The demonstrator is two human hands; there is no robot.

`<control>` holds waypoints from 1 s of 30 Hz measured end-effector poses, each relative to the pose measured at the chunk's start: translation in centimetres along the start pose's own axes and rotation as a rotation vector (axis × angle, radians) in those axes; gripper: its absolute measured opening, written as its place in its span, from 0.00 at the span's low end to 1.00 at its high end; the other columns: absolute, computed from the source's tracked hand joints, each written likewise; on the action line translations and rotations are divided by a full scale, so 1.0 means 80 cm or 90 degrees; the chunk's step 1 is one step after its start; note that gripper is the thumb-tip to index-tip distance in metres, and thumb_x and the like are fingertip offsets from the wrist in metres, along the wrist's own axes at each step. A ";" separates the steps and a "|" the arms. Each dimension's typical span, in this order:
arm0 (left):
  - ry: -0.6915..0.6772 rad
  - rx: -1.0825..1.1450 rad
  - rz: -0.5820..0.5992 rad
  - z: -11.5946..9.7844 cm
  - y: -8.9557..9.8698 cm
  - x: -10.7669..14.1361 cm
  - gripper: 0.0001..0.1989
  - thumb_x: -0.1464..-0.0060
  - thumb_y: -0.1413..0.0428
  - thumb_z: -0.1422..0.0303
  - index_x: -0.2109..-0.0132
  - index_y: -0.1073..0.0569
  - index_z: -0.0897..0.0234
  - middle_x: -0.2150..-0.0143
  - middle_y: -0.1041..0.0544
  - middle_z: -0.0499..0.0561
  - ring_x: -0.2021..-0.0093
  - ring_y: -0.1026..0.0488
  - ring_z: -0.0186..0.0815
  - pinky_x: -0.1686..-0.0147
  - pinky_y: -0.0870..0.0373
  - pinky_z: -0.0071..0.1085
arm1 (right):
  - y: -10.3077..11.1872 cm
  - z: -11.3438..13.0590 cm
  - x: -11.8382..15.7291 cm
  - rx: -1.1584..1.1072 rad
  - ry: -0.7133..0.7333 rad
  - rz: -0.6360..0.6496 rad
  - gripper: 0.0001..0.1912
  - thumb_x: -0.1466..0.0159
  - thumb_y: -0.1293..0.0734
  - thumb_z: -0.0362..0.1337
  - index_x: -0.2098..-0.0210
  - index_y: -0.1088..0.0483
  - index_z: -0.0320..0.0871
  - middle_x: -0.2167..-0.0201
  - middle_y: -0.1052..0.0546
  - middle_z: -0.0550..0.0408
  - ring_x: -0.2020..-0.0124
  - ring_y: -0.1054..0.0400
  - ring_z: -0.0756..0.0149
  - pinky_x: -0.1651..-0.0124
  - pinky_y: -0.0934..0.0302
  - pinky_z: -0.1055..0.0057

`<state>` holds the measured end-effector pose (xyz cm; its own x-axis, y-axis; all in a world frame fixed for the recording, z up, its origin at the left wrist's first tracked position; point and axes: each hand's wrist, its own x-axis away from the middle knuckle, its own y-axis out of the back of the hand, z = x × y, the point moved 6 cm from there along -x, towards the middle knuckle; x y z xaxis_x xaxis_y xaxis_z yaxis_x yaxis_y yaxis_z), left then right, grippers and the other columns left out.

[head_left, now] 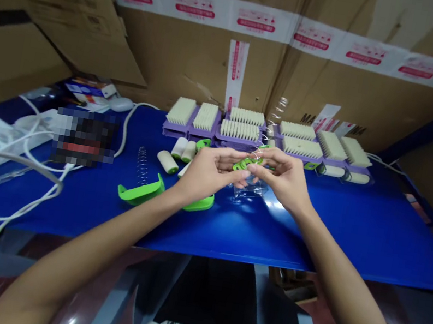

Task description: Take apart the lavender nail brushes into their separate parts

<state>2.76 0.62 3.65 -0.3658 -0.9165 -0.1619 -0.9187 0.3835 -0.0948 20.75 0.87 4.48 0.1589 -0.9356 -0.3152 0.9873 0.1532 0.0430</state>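
My left hand (209, 171) and my right hand (285, 180) meet over the table, both closed with fingertips nearly touching. Between them is a small green plastic part (244, 163), pinched by my left fingers and partly hidden. A stretched wire coil spring (277, 118) rises from my right fingertips and leans up in front of the cardboard. Its lower end is at the green part, but how the two join is hidden. Just below my hands lies a clear plastic piece (251, 189). Several cream rollers with green ends (167, 162) lie left of my left hand.
Purple blocks with cream ribbed pads (240, 130) line the back, against a large cardboard box (201, 54). Another coil spring (142, 165) and a curved green piece (142, 191) are on the left of the blue table (373, 238). White cables (4, 212) tangle at far left.
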 end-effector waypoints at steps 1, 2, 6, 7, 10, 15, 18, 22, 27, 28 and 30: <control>-0.005 -0.017 -0.006 0.001 0.002 -0.001 0.26 0.52 0.21 0.66 0.46 0.12 0.68 0.58 0.09 0.57 0.64 0.11 0.43 0.59 0.09 0.41 | 0.001 0.002 0.001 0.016 0.007 -0.010 0.24 0.49 0.10 0.50 0.62 0.16 0.45 0.58 0.15 0.53 0.65 0.21 0.66 0.68 0.23 0.71; -0.012 -0.030 -0.013 0.002 0.004 -0.003 0.23 0.51 0.21 0.66 0.48 0.12 0.68 0.59 0.09 0.57 0.64 0.11 0.43 0.59 0.09 0.40 | 0.001 0.003 0.001 0.036 0.017 -0.020 0.23 0.48 0.10 0.50 0.62 0.16 0.45 0.59 0.16 0.53 0.65 0.22 0.67 0.69 0.24 0.72; -0.078 -0.041 0.008 0.001 0.008 -0.008 0.21 0.53 0.21 0.66 0.50 0.09 0.64 0.49 0.10 0.58 0.55 0.11 0.44 0.54 0.12 0.39 | 0.001 0.006 0.004 0.088 0.065 -0.046 0.20 0.43 0.12 0.48 0.59 0.16 0.47 0.59 0.18 0.54 0.64 0.23 0.67 0.72 0.28 0.74; -0.098 -0.046 0.018 0.000 0.008 -0.009 0.22 0.53 0.21 0.66 0.50 0.09 0.63 0.47 0.10 0.58 0.53 0.12 0.44 0.53 0.12 0.39 | 0.000 0.007 0.005 0.084 0.076 -0.048 0.19 0.42 0.13 0.48 0.58 0.15 0.47 0.59 0.18 0.54 0.65 0.23 0.67 0.74 0.29 0.73; -0.134 -0.085 0.005 -0.003 0.007 -0.006 0.19 0.50 0.22 0.63 0.51 0.09 0.62 0.51 0.11 0.58 0.60 0.14 0.40 0.61 0.15 0.36 | -0.002 0.010 0.007 0.062 0.118 -0.056 0.17 0.43 0.12 0.48 0.61 0.14 0.48 0.60 0.19 0.54 0.69 0.25 0.68 0.77 0.30 0.72; -0.232 -0.171 -0.041 -0.023 0.007 0.002 0.16 0.37 0.28 0.52 0.58 0.10 0.61 0.60 0.11 0.54 0.71 0.20 0.34 0.71 0.21 0.33 | -0.001 0.024 0.012 0.072 0.178 -0.067 0.15 0.44 0.11 0.46 0.63 0.13 0.50 0.62 0.19 0.54 0.67 0.24 0.64 0.73 0.24 0.67; -0.337 -0.281 -0.029 -0.040 0.003 0.008 0.18 0.31 0.33 0.51 0.61 0.11 0.60 0.64 0.12 0.53 0.69 0.19 0.35 0.65 0.21 0.34 | -0.005 0.034 0.016 0.117 0.243 -0.071 0.12 0.39 0.14 0.47 0.66 0.14 0.50 0.64 0.20 0.53 0.67 0.26 0.64 0.73 0.25 0.66; -0.430 -0.361 -0.006 -0.053 0.002 0.012 0.13 0.30 0.34 0.57 0.60 0.12 0.60 0.61 0.11 0.53 0.60 0.15 0.40 0.56 0.20 0.36 | -0.009 0.033 0.016 0.136 0.226 -0.075 0.17 0.36 0.17 0.54 0.65 0.17 0.48 0.63 0.19 0.53 0.68 0.25 0.63 0.73 0.25 0.64; -0.387 -0.307 -0.147 -0.066 0.048 0.001 0.05 0.33 0.32 0.65 0.55 0.11 0.59 0.60 0.11 0.51 0.64 0.15 0.37 0.58 0.18 0.34 | -0.017 0.035 0.023 0.264 0.254 -0.071 0.12 0.27 0.24 0.49 0.53 0.21 0.49 0.58 0.17 0.52 0.62 0.20 0.60 0.62 0.22 0.61; -0.368 -0.271 -0.190 -0.067 0.061 -0.002 0.04 0.34 0.31 0.65 0.54 0.11 0.59 0.60 0.11 0.51 0.65 0.15 0.36 0.59 0.17 0.33 | -0.030 0.040 0.029 0.331 0.323 -0.025 0.09 0.25 0.26 0.46 0.53 0.21 0.48 0.58 0.16 0.50 0.59 0.20 0.59 0.59 0.23 0.60; -0.333 -0.209 -0.254 -0.065 0.084 -0.008 0.04 0.36 0.29 0.67 0.55 0.11 0.59 0.62 0.12 0.49 0.66 0.15 0.35 0.60 0.17 0.32 | -0.068 0.040 0.047 0.464 0.455 0.125 0.10 0.23 0.28 0.44 0.50 0.20 0.45 0.53 0.15 0.45 0.53 0.20 0.54 0.51 0.23 0.55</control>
<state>-3.93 3.19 8.25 0.0496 -0.7739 -0.6314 -0.9944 -0.0974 0.0412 15.98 -4.49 6.14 0.5106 -0.4717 -0.7189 0.7480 -0.1686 0.6419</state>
